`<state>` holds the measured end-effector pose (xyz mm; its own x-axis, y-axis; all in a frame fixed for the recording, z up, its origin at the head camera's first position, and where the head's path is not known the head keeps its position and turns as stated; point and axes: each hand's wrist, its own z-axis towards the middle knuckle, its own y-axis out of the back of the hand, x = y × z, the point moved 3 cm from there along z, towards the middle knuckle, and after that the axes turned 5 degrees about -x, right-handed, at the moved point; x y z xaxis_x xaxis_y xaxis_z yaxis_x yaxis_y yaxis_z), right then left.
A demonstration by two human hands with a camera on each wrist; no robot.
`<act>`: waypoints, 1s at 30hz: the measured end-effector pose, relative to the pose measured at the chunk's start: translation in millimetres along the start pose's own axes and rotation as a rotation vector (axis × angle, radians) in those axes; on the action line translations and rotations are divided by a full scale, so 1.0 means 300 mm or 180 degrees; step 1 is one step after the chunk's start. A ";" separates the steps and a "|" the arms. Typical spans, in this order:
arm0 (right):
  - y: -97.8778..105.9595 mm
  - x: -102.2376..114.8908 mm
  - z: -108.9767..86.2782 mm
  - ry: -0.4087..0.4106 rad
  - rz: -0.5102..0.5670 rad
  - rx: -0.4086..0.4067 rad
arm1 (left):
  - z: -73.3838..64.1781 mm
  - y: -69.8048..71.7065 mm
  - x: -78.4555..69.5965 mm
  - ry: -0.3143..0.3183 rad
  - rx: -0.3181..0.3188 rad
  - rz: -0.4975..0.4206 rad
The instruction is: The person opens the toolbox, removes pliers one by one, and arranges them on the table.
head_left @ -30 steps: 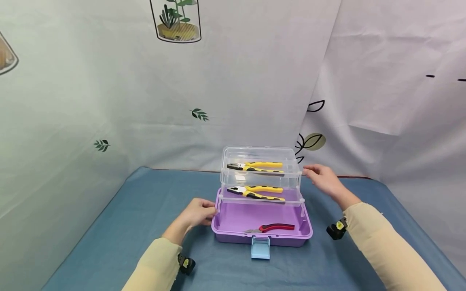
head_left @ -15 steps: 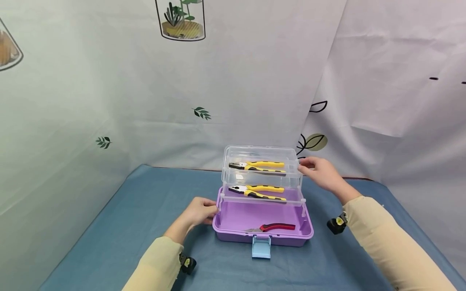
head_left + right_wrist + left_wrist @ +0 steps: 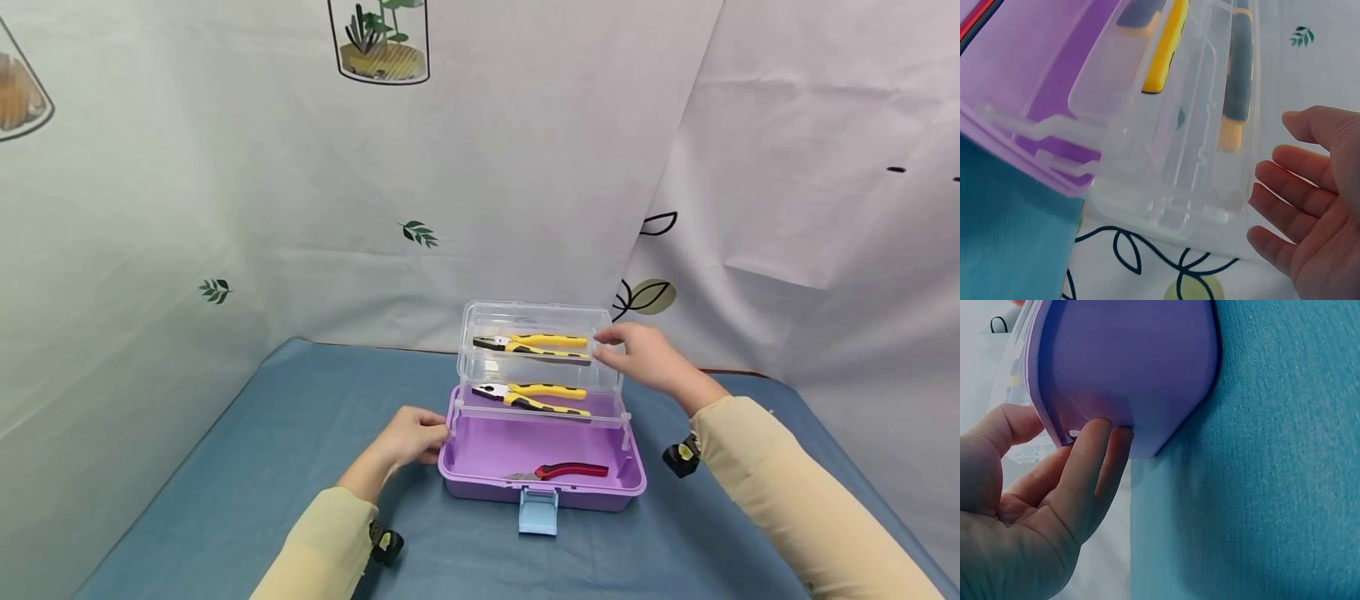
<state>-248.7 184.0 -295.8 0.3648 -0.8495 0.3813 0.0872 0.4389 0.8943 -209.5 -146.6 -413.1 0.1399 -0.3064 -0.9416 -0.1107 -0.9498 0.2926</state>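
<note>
You are working over a table covered in blue cloth point(image 3: 262, 467), closed in at the back and sides by pale hanging sheets printed with small leaves and potted plants point(image 3: 225, 208).

Near the middle of the cloth stands an open purple plastic toolbox with a light blue front latch point(image 3: 480, 479). Two clear plastic trays are stepped up and back above its base. The upper clear tray point(image 3: 480, 367) holds a pair of yellow-and-black pliers point(image 3: 536, 347), and the lower clear tray point(image 3: 536, 412) holds a second yellow-and-black pair point(image 3: 532, 396). A pair of red-handled pliers point(image 3: 562, 472) lies on the purple floor of the base, near the front wall.

Your left hand point(image 3: 408, 437) rests against the left end of the purple base, its straight fingertips point(image 3: 1100, 434) touching the wall just under the rim. Your right hand point(image 3: 645, 358) is at the right end of the upper tray, fingers relaxed and slightly spread; in the right wrist view the fingers point(image 3: 1297, 165) sit just beside the clear wall, gripping nothing.
</note>
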 end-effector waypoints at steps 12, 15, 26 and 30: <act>-0.054 0.064 0.040 0.0155 -0.0196 0.0325 | 0.002 -0.001 0.003 0.0049 -0.0023 0.0023; -0.065 0.076 0.047 0.0163 -0.0212 0.0376 | 0.005 -0.003 0.006 0.0077 -0.0023 0.0031; -0.088 0.086 0.066 0.0195 -0.0200 0.0517 | 0.012 -0.004 0.008 0.0134 -0.0030 0.0056; -0.088 0.086 0.072 0.0178 -0.0215 0.0575 | 0.013 -0.003 0.011 0.0144 -0.0026 0.0052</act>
<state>-261.7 144.2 -304.4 0.4150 -0.8554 0.3098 -0.0527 0.3173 0.9469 -212.8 -146.3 -417.1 0.1826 -0.3242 -0.9282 -0.1052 -0.9451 0.3095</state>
